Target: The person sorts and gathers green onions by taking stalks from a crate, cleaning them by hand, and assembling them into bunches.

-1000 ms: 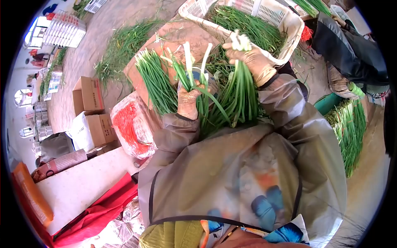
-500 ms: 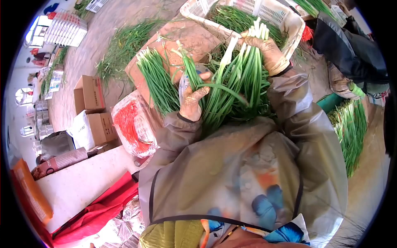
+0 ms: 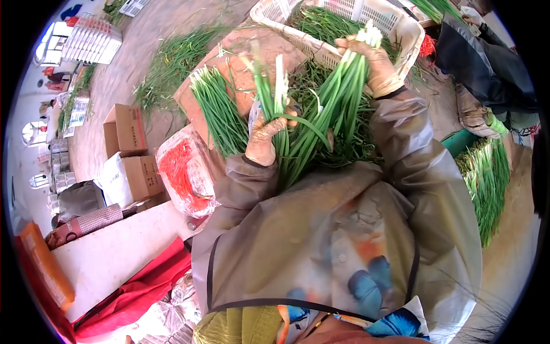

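My left hand [image 3: 264,139] is closed around a few green stalks [image 3: 280,92] with pale ends pointing up. Gripped near its white ends, a larger bunch of long green stalks [image 3: 338,103] hangs from my right hand [image 3: 375,67], its leaves reaching down toward my lap. Just left of my left hand, a separate bunch of green stalks [image 3: 220,114] lies on a reddish-brown board [image 3: 240,49]. Loose greens [image 3: 309,77] lie between and behind the two hands.
A white crate [image 3: 412,34] with greens stands beyond my right hand. At left are a pack of red ties [image 3: 182,172] and cardboard boxes [image 3: 125,132]. Cut greens [image 3: 172,66] litter the floor. Tied bundles [image 3: 487,189] and a person's dark-clothed part [image 3: 481,63] are at right.
Stalks that stood in my left hand a second ago have joined the bunch in my right hand. Since then my right hand has moved right, and my left hand holds another few stalks upright.
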Available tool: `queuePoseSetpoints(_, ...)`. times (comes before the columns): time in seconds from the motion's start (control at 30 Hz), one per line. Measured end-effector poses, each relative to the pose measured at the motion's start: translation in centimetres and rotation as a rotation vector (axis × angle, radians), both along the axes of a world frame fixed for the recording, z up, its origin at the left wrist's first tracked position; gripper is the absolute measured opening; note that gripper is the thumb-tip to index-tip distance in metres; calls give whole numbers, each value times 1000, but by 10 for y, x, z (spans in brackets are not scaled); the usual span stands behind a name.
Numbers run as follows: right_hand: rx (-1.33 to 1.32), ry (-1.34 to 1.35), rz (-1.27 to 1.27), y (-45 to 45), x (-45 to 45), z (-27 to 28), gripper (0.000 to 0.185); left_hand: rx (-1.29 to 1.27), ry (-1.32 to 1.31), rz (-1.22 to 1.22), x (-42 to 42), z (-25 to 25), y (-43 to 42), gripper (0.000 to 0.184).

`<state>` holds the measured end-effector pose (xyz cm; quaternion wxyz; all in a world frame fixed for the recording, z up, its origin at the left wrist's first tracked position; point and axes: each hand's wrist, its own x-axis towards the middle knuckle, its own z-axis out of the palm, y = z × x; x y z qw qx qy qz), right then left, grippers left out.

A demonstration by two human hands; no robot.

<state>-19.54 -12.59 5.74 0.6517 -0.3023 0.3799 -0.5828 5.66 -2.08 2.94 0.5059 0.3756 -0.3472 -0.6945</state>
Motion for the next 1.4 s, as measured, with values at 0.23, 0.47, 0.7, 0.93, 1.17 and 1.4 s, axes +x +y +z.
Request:
queuePoseSetpoints(0.23,30,498,524,31,37,20,29,54,151,-23,0,-7,-5,46)
queuePoseSetpoints(0.47,-59,566,548,26,66,-5,28,99,101,-78,-10,1,2,33)
queuePoseSetpoints(0.7,-7,567,369,24,55,-18,24,71,-67,-46,-5,0,2,30)
queuePoseSetpoints(0.93,-83,275,396,56,55,9,28,77,181,109,-3,-25,-6,31)
queuePoseSetpoints(1.17,-102,730,664,36,57,-2,31,19,232,69,-11,-19,3,33)
queuePoseSetpoints(1.4,-12,607,480,34,56,-23,26,-53,-93,101,-2,-14,-1,24)
